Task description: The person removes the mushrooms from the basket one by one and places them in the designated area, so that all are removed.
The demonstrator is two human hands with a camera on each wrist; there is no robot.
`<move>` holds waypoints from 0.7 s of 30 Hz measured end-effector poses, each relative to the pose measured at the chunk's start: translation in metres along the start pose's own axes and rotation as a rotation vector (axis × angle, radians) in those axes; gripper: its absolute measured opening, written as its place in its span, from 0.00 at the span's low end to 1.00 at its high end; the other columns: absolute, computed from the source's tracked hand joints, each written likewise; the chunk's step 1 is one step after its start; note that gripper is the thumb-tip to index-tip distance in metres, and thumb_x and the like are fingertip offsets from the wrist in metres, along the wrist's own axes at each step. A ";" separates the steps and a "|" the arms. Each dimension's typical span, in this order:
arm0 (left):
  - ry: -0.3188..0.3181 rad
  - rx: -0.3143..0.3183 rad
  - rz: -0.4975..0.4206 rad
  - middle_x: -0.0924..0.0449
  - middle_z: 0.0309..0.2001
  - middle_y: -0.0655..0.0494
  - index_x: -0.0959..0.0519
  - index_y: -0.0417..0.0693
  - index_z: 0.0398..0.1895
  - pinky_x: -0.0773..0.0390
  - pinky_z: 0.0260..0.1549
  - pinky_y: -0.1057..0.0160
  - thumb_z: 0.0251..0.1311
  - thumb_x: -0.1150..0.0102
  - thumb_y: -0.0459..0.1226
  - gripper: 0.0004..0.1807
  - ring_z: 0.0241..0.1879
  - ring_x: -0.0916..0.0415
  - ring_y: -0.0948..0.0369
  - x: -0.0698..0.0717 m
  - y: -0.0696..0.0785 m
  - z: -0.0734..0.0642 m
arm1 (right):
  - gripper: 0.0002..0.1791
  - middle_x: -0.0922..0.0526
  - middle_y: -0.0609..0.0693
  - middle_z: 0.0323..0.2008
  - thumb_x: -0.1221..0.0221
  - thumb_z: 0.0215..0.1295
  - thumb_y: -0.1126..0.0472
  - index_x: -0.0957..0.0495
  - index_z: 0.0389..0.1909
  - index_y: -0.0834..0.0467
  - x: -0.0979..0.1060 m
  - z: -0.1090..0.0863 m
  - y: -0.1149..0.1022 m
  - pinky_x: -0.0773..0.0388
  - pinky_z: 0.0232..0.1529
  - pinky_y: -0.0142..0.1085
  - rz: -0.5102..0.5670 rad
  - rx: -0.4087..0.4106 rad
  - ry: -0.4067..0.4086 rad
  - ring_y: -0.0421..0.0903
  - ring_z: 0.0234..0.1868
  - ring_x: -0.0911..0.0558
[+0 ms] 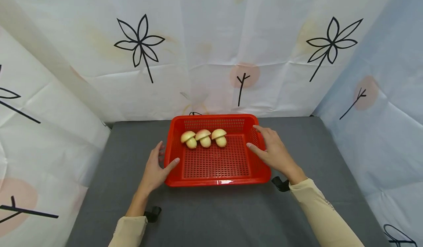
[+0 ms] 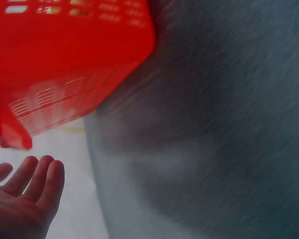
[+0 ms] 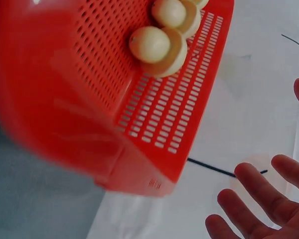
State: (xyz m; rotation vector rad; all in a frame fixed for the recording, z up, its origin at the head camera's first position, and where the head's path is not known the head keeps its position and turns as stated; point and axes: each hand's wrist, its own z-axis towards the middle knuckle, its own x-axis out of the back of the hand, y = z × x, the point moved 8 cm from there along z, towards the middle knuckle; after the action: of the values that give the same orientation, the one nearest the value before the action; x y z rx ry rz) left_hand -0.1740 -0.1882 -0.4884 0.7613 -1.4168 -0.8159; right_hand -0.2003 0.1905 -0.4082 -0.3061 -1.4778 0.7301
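Both hands' [image 1: 156, 171] [image 1: 273, 153] fingers [image 1: 263, 130] stand wide; right wrist view barely shows basket's [image 1: 218, 182] 3rd mushroom [image 1: 188, 138].

A grey table [image 1: 211, 215], seemingly cloth-covered, carries a red basket [image 1: 214, 168] near its far edge

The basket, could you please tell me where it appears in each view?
Head: the basket lies just below centre.
Left wrist: the basket fills the upper left.
Right wrist: the basket spans the upper left and top middle.
Shared landmark: the grey table, visible in all three views.
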 end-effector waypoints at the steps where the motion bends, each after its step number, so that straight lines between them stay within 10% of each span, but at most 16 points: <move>1: 0.001 0.013 -0.027 0.39 0.71 0.39 0.50 0.41 0.80 0.29 0.61 0.38 0.63 0.34 0.49 0.50 0.64 0.34 0.41 -0.002 -0.003 -0.001 | 0.39 0.30 0.62 0.65 0.36 0.69 0.48 0.39 0.75 0.60 -0.003 0.002 -0.002 0.32 0.62 0.64 0.009 0.000 -0.009 0.60 0.66 0.34; 13: -0.018 0.218 -0.488 0.29 0.65 0.40 0.38 0.40 0.75 0.19 0.48 0.69 0.71 0.40 0.36 0.33 0.54 0.24 0.60 -0.012 -0.033 -0.002 | 0.38 0.28 0.61 0.65 0.36 0.70 0.49 0.38 0.75 0.60 -0.032 0.032 -0.016 0.32 0.64 0.61 0.116 -0.008 -0.121 0.60 0.66 0.29; 21: -0.067 0.256 -0.712 0.30 0.63 0.40 0.37 0.36 0.74 0.19 0.53 0.61 0.71 0.43 0.31 0.30 0.54 0.23 0.57 -0.016 -0.044 0.001 | 0.37 0.27 0.63 0.64 0.33 0.67 0.54 0.34 0.71 0.63 -0.058 0.058 -0.013 0.29 0.64 0.57 0.195 -0.035 -0.176 0.62 0.66 0.28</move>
State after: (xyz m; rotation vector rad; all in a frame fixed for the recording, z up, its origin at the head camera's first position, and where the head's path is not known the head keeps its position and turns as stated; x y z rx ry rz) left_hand -0.1761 -0.1975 -0.5339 1.4926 -1.3254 -1.2166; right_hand -0.2485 0.1310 -0.4402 -0.4254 -1.6438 0.9068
